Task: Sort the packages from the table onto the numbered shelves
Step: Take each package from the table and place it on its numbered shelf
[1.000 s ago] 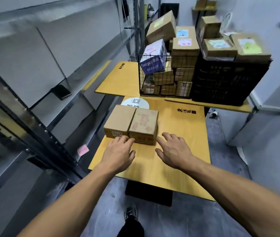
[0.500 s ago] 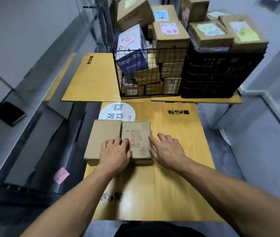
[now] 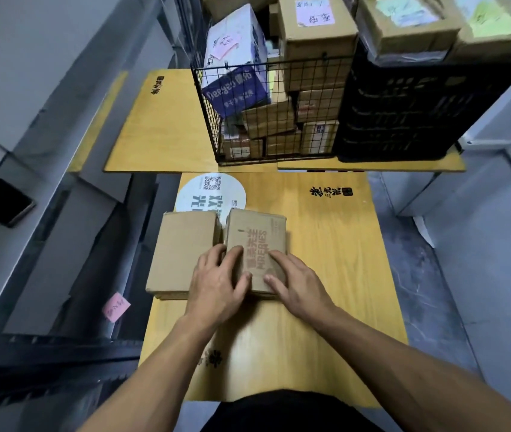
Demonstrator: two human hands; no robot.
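Two cardboard packages lie side by side on the yellow wooden table [image 3: 335, 275]. The left one is a plain brown box [image 3: 179, 254]. The right one is a printed box [image 3: 257, 232] with red-brown lettering, and a narrow gap separates their far ends. My left hand [image 3: 219, 279] grips the printed box's left edge, fingers at the seam between the boxes and thumb on top. My right hand [image 3: 297, 285] holds its near right corner, index finger and thumb on the top face.
A wire basket [image 3: 210, 120] full of several boxes and a black crate [image 3: 403, 120] topped with labelled boxes stand on the far table. Grey metal shelves run along the left, holding a dark phone [image 3: 4, 202] and a pink note [image 3: 116, 307]. A white round sticker [image 3: 213, 191] lies behind the boxes.
Both hands moved forward from the table in front of the boxes onto the printed box and took hold of it. The view has tilted down and closer to the table.
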